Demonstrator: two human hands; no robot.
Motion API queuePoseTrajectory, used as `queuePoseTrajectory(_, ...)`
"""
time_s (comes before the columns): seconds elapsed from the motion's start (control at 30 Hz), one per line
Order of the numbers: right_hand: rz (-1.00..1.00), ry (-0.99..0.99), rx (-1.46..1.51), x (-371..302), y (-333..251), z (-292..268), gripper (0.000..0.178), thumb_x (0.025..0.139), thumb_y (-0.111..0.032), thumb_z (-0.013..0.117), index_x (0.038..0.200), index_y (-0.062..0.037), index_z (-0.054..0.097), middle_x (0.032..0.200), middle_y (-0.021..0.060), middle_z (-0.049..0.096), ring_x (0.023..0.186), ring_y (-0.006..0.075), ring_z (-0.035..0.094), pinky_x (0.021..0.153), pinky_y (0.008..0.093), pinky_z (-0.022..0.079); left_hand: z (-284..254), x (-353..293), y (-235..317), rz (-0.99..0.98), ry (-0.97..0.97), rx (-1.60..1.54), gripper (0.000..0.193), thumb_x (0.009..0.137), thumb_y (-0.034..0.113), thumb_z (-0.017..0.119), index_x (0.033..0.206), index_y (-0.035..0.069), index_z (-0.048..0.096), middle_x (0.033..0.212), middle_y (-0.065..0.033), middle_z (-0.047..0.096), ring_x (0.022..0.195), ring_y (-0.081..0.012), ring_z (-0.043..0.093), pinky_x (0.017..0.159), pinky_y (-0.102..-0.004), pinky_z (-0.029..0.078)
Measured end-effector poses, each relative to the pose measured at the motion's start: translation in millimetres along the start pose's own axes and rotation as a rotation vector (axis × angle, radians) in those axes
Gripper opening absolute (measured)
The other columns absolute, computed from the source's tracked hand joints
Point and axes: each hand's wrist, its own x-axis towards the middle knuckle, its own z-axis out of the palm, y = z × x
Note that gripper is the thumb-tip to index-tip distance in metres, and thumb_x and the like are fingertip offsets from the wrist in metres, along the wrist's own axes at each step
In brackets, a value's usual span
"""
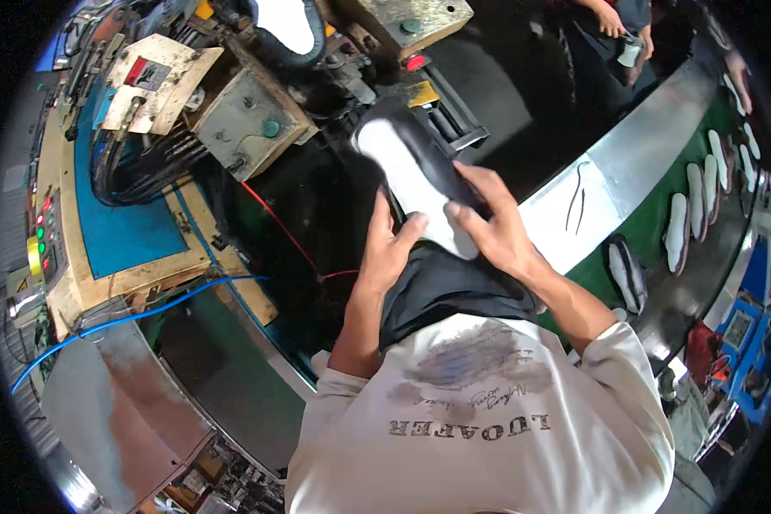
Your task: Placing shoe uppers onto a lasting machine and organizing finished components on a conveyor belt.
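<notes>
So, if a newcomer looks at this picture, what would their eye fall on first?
Probably the dark shoe-shaped piece with its bright white underside, held near the middle by the left hand and right hand. After that, perhaps the blue hose crossing the lower left, and the pale sole-shaped pieces lying along the far right.

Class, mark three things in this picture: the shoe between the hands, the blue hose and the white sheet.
Shoe [413, 184]: head view, middle of its white face.
Blue hose [130, 319]: head view, midway along its visible length.
White sheet [550, 227]: head view, a bare patch.
</notes>
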Motion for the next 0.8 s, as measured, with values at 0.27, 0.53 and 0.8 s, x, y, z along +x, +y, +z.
queuePoseTrajectory(0.27,0.476,-0.244,0.237,-14.4,50.3,-26.0,0.06,0.11,-0.027,0.058,0.159,0.0062,0.05,0.154,0.0295,0.059,0.144,0.0339,0.056,0.123,0.0383,0.038,-1.1,-16.7,-47.9,-0.266,-0.181,-0.24,0.08,0.1,-0.001,0.062,0.17,-0.006,0.025,0.165,-0.0144,0.046,0.15,-0.0229,0.044,0.126,-0.0361,0.034)
queuePoseTrajectory(0.53,0.401,-0.404,-0.081,-14.2,33.5,-50.6,0.065,0.108,-0.026,0.056,0.163,0.0066,0.042,0.163,0.0317,0.049,0.152,0.0384,0.05,0.128,0.0408,0.036,26.4,-23.4,-35.6,-0.409,-0.166,-0.685,0.09,0.093,-0.017,0.051,0.174,0.003,0.016,0.167,-0.0167,0.04,0.154,-0.0278,0.042,0.129,-0.0437,0.034)
queuePoseTrajectory(0.8,0.26,-0.692,-0.112,-17.4,38.9,-70.5,0.077,0.101,-0.019,0.066,0.169,0.0005,0.033,0.162,0.0302,0.05,0.14,0.0408,0.06,0.12,0.0457,0.047,34.0,-36.7,-33.6,-0.413,-0.179,-0.47,0.092,0.089,-0.023,0.044,0.173,0.009,0.021,0.166,-0.0151,0.04,0.156,-0.0266,0.04,0.127,-0.0436,0.037)
